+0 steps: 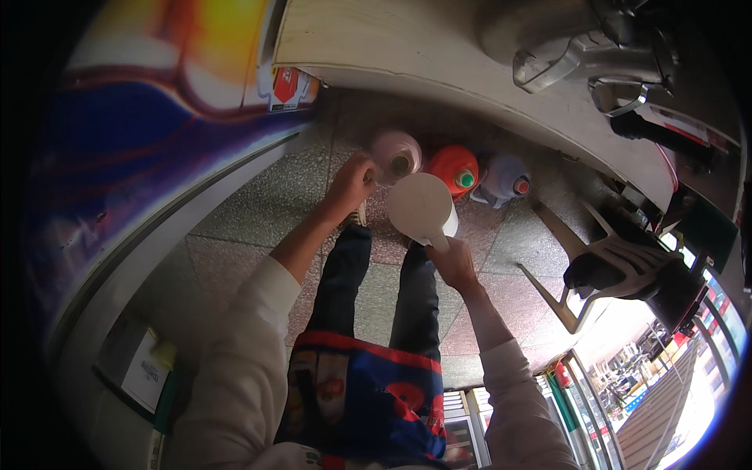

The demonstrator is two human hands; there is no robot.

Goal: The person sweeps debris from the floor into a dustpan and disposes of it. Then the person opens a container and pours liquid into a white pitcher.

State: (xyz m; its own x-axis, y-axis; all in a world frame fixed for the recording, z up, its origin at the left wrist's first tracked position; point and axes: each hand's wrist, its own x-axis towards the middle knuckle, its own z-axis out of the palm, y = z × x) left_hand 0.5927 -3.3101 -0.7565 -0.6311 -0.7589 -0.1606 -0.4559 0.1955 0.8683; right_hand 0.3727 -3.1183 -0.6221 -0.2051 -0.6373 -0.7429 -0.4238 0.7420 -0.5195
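My right hand (452, 261) grips the handle of a white, round plastic dipper (420, 205) and holds it above the floor. My left hand (352, 182) is curled beside a pale pinkish jug (395, 154). Whether those fingers hold the jug's handle or something small is not clear. A dark round opening or cap tops the pale jug. To its right stand a red jug (451, 164) with a green cap (465, 178) and a bluish-grey jug (504, 173) with a red cap (521, 185). The dipper partly hides the red jug's lower left side.
A pale cabinet or counter (411, 44) overhangs the floor behind the jugs. At the right stands a pale plastic chair (617, 264) with a dark object on it. A colourful printed panel (147, 135) borders the left. Speckled tiles (235, 247) cover the floor.
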